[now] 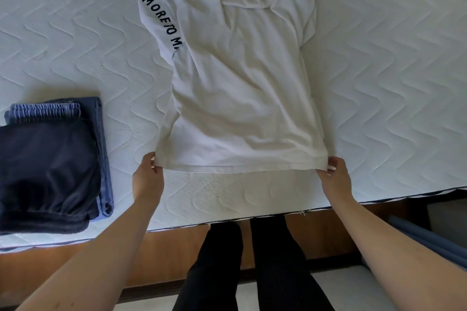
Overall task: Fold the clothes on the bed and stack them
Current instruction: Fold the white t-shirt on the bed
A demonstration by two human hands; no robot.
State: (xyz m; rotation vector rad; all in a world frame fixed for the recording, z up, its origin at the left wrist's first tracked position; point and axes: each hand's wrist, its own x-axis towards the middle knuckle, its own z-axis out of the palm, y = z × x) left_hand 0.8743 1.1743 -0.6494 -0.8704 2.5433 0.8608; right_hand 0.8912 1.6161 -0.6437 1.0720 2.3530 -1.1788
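While a white cotton T-shirt with black lettering down one sleeve lies spread flat in the middle of the white quilted mattress, collar far from the person and hem near the bed's front edge, the fold on it has not yet begun. The left hand pinches the hem's left corner, fingers curled on the cloth. The right hand pinches the right corner the same way. The hem looks pulled straight between them. The next move probably calls for folding the sleeves and sides inward, or lifting the hem toward the collar. A stack of folded dark navy and blue denim garments sits to the left, well apart.
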